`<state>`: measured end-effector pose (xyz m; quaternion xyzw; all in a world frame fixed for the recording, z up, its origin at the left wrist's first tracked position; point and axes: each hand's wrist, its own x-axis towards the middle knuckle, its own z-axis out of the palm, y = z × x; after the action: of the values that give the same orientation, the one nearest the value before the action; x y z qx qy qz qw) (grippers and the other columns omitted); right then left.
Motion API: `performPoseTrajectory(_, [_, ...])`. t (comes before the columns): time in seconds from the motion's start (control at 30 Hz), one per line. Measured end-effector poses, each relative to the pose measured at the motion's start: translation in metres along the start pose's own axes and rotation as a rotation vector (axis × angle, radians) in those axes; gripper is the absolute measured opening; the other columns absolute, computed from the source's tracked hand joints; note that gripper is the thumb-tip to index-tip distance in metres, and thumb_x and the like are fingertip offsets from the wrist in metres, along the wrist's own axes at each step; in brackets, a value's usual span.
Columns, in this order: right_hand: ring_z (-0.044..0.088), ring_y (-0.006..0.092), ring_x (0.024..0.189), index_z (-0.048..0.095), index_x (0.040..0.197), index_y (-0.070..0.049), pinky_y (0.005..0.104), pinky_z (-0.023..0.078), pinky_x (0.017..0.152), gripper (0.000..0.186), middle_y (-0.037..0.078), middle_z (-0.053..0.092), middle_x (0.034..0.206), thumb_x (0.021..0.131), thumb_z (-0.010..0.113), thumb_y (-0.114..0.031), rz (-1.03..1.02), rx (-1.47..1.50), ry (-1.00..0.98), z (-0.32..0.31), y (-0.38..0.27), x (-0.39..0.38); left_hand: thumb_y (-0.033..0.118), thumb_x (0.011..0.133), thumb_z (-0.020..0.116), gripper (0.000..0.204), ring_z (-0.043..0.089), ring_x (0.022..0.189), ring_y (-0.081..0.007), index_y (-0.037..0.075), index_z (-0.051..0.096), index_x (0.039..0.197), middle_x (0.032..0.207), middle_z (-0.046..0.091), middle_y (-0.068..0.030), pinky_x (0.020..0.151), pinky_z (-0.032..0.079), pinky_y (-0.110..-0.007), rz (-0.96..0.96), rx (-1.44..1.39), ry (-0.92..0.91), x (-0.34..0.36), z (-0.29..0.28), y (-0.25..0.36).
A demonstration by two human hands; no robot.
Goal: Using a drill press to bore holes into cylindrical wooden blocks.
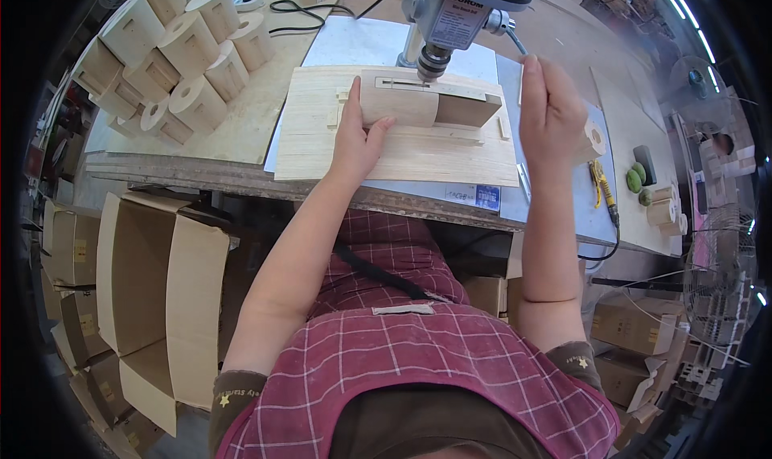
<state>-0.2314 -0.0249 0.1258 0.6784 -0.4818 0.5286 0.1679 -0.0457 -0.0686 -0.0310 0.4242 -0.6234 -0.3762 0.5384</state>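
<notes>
My left hand holds a pale wooden block at its left end, fingers along the side and thumb on the front, on a light plywood board. The block has a slotted strip on top and sits by a darker grey-brown piece at its right. The chuck of a drill press hangs just over the slot; whether the bit touches the wood I cannot tell. My right hand, right of the board, is closed round the press's lever handle.
Several bored wooden blocks stand stacked at left, more at right near green oval objects. A yellow tool with a cord lies right of the board. Open cardboard boxes are below the bench edge. Black cables run behind.
</notes>
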Motion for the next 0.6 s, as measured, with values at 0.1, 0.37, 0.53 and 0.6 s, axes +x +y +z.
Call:
performPoseTrajectory(0.1, [0.045, 0.0209, 0.051, 0.055, 0.072, -0.003, 0.0296, 0.037, 0.048, 0.012, 0.008, 0.047, 0.058, 0.082, 0.055, -0.008, -0.009, 0.047, 0.057, 0.013, 0.007, -0.016, 0.011, 0.079, 0.060, 0.073, 0.044, 0.112, -0.0286, 0.000, 0.016, 0.136, 0.123, 0.040, -0.0218, 0.089, 0.040, -0.033, 0.010, 0.016, 0.000, 0.000, 0.000, -0.001])
performPoseTrajectory(0.37, [0.048, 0.0199, 0.058, 0.056, 0.079, -0.002, 0.0279, 0.039, 0.050, 0.005, 0.009, 0.050, 0.070, 0.081, 0.056, -0.006, -0.012, 0.077, 0.111, 0.046, 0.028, -0.060, 0.011, 0.079, 0.060, 0.073, 0.043, 0.114, -0.0283, 0.000, 0.016, 0.136, 0.124, 0.040, -0.0210, 0.093, 0.036, -0.032, -0.032, 0.014, -0.007, 0.000, -0.002, 0.002])
performPoseTrajectory(0.53, [0.050, 0.0209, 0.060, 0.057, 0.082, -0.002, 0.0283, 0.041, 0.051, 0.004, 0.010, 0.051, 0.076, 0.081, 0.057, -0.006, -0.001, 0.070, 0.106, 0.051, 0.033, -0.064, 0.010, 0.078, 0.060, 0.073, 0.043, 0.113, -0.0281, 0.000, 0.016, 0.136, 0.123, 0.040, -0.0208, 0.093, 0.036, -0.033, -0.031, -0.004, -0.011, -0.001, -0.002, 0.004])
performPoseTrajectory(0.6, [0.050, 0.0208, 0.059, 0.057, 0.081, -0.002, 0.0286, 0.041, 0.050, 0.003, 0.009, 0.051, 0.073, 0.080, 0.057, -0.006, -0.045, 0.057, 0.091, 0.045, 0.033, -0.060, 0.010, 0.079, 0.060, 0.073, 0.044, 0.112, -0.0282, 0.000, 0.016, 0.136, 0.122, 0.041, -0.0208, 0.093, 0.037, -0.033, -0.015, 0.002, -0.010, 0.000, -0.001, 0.005])
